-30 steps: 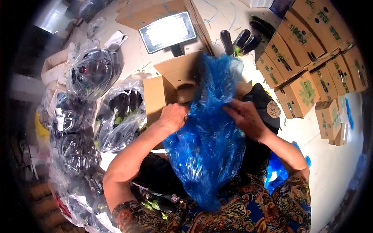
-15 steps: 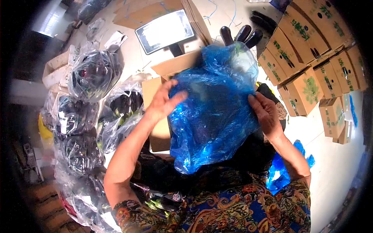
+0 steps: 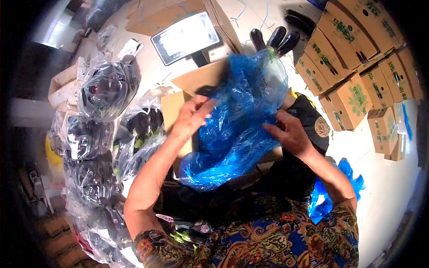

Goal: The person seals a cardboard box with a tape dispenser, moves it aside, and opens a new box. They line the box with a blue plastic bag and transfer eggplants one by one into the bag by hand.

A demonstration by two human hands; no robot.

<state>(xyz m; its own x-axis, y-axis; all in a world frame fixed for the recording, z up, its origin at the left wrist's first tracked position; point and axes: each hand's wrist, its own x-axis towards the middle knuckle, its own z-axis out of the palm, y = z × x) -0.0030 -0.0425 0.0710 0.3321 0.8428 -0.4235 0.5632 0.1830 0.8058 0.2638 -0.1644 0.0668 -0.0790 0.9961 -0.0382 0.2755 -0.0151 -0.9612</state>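
A crumpled, see-through blue plastic bag (image 3: 237, 147) spreads over an open cardboard box (image 3: 175, 109) in front of me. On its left side, my left hand (image 3: 193, 117) has its fingers curled together at the bag's edge, slightly blurred. The opposite side of the bag is pinched in my right hand (image 3: 289, 132), between thumb and bent fingers. Blue film hides most of the box's inside. Just beyond the bag, several dark eggplants (image 3: 276, 38) stick up, and their lower ends are covered by plastic.
Clear plastic bags of eggplants (image 3: 107, 89) line the left side. A bright flat panel on a stand (image 3: 185, 39) is behind the box. Printed cartons (image 3: 355, 100) are stacked at right. Another blue plastic bag (image 3: 319, 201) lies by my right elbow.
The bag's near part has sunk and bunched lower over the box, baring the box's right front edge. My right hand has moved left and down; my left fingers have drawn together.
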